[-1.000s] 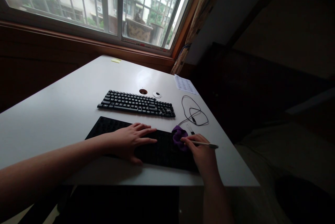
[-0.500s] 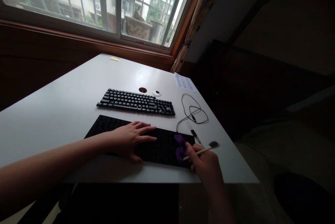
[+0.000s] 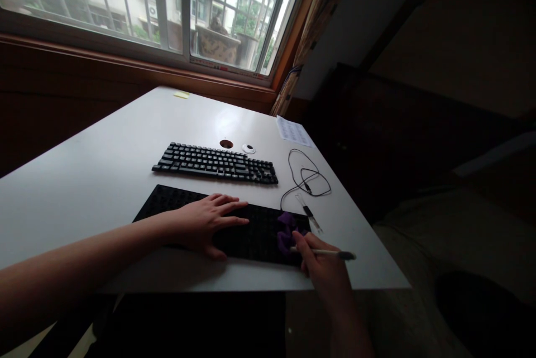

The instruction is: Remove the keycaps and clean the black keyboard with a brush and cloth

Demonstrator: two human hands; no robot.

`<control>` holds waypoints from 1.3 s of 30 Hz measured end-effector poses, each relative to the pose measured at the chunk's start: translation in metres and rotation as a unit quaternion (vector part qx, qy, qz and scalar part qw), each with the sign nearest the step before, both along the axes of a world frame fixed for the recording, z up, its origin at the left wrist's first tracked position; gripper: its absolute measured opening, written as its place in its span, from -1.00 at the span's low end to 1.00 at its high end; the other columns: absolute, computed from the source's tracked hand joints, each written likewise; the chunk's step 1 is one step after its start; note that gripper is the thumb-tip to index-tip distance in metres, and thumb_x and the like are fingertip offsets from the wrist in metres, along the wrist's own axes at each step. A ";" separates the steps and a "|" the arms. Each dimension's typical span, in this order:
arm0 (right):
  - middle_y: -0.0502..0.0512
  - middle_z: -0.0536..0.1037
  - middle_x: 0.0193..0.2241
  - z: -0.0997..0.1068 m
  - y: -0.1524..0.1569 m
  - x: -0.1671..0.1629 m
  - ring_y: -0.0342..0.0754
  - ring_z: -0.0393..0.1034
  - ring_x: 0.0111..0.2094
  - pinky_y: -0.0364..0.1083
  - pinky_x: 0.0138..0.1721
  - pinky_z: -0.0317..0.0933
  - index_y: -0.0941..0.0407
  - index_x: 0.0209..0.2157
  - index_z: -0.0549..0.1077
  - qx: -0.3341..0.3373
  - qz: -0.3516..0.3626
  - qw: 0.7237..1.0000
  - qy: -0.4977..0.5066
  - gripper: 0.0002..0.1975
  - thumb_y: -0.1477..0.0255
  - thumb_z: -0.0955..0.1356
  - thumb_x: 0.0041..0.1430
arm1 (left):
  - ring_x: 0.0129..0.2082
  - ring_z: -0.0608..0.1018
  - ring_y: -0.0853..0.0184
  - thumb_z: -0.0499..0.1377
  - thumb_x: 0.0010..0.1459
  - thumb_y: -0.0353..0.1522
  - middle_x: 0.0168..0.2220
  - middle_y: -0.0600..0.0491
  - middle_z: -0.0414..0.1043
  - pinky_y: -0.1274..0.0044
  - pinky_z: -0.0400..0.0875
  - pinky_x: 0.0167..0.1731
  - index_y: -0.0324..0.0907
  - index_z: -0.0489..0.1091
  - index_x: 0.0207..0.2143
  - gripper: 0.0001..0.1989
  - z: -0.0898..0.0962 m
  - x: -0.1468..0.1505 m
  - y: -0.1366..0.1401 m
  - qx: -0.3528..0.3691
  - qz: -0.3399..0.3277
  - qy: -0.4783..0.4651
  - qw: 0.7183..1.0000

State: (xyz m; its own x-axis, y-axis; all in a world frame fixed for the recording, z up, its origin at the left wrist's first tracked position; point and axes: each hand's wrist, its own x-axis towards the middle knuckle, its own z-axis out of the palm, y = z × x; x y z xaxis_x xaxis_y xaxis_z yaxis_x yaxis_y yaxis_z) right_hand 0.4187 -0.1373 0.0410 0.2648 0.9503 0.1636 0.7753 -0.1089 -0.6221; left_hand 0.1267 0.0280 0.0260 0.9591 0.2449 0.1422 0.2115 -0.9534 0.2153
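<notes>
A black keyboard base (image 3: 259,229) lies along the near edge of the table; its surface is dark and hard to make out. My left hand (image 3: 205,221) rests on it with the palm down and fingers spread. At its right end, my right hand (image 3: 324,266) grips a toothbrush (image 3: 322,252) with a pale handle and dark bristles, pointing right. A crumpled purple cloth (image 3: 285,232) is at the fingertips of that hand, against the base. Behind the base, rows of black keycaps (image 3: 213,162) are laid out in keyboard order.
A black cable (image 3: 307,169) loops at the right, beside a wire keycap puller (image 3: 307,211). Farther back are a round table hole (image 3: 226,144), its white cover (image 3: 248,148), a printed sheet (image 3: 294,130) and a yellow note (image 3: 181,94). The white table (image 3: 96,162) stands below a window.
My right hand has shifted slightly left with the cloth, and the toothbrush has tipped so its bristle end sits lower. My left hand stays on the keyboard base.
</notes>
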 end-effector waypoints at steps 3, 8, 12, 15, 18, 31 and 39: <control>-0.10 0.31 -0.79 0.001 -0.004 0.001 -0.14 0.27 -0.72 -0.18 -0.62 0.09 0.05 -0.60 0.32 -0.028 0.000 0.999 0.021 -0.45 -0.02 0.23 0.33 | 0.33 0.18 -0.22 0.37 -0.02 0.03 0.45 -0.06 -0.07 0.03 0.14 0.25 0.06 0.16 0.36 -0.07 0.000 0.000 -0.001 -0.001 0.000 -0.002 1.000; -0.08 0.35 -0.77 0.001 -0.002 0.000 -0.13 0.32 -0.69 -0.17 -0.56 0.15 0.05 -0.57 0.36 -0.009 -0.021 1.000 0.008 -0.46 -0.02 0.23 0.34 | 0.34 0.17 -0.22 0.35 0.00 0.04 0.46 -0.07 -0.09 0.03 0.15 0.25 0.05 0.14 0.37 -0.07 -0.001 -0.001 0.001 0.006 -0.003 0.000 1.000; -0.10 0.32 -0.77 0.002 -0.003 -0.002 -0.13 0.30 -0.70 -0.17 -0.57 0.14 0.05 -0.57 0.34 -0.007 -0.031 0.999 0.005 -0.46 -0.03 0.21 0.34 | 0.34 0.17 -0.22 0.35 0.00 0.05 0.46 -0.06 -0.10 0.01 0.16 0.24 0.07 0.12 0.38 -0.06 -0.002 0.000 0.001 0.009 -0.003 0.006 1.000; -0.12 0.28 -0.78 0.003 -0.004 -0.001 -0.14 0.26 -0.72 -0.18 -0.61 0.10 0.04 -0.58 0.29 -0.025 -0.018 0.999 0.013 -0.46 -0.03 0.22 0.33 | 0.34 0.17 -0.22 0.36 -0.01 0.04 0.46 -0.05 -0.10 0.03 0.15 0.24 0.08 0.13 0.37 -0.06 -0.002 0.000 0.001 0.008 0.000 0.006 1.000; -0.12 0.25 -0.79 0.003 -0.003 -0.001 -0.14 0.25 -0.73 -0.18 -0.62 0.10 0.04 -0.59 0.29 -0.030 -0.008 0.999 0.017 -0.46 -0.01 0.23 0.34 | 0.33 0.19 -0.22 0.37 -0.02 0.03 0.46 -0.05 -0.08 0.03 0.16 0.24 0.07 0.14 0.37 -0.06 -0.002 -0.001 0.000 0.007 0.001 0.000 1.000; -0.09 0.34 -0.73 -0.010 0.008 0.002 -0.12 0.31 -0.66 -0.15 -0.52 0.12 0.06 -0.58 0.35 0.058 -0.045 0.997 -0.022 -0.45 -0.01 0.22 0.36 | 0.34 0.16 -0.21 0.37 -0.01 0.02 0.46 -0.06 -0.09 0.03 0.13 0.26 0.06 0.13 0.37 -0.06 -0.001 0.000 0.000 0.004 -0.004 -0.004 1.000; -0.09 0.33 -0.67 -0.021 0.022 -0.009 -0.13 0.27 -0.59 -0.13 -0.44 0.10 0.07 -0.58 0.34 0.138 -0.065 0.986 -0.070 -0.46 0.04 0.22 0.39 | 0.34 0.15 -0.25 0.38 -0.02 0.01 0.46 -0.06 -0.12 -0.02 0.13 0.25 0.06 0.11 0.38 -0.04 -0.004 -0.002 0.002 0.001 -0.009 -0.006 1.000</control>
State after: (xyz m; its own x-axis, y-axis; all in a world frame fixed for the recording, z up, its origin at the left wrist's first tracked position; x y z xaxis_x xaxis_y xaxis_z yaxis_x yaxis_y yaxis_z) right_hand 0.4102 -0.1154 0.0195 0.3372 0.8245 0.4544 0.8466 -0.0544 -0.5295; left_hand 0.1250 0.0301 0.0215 0.9613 0.2279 0.1551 0.1922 -0.9574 0.2155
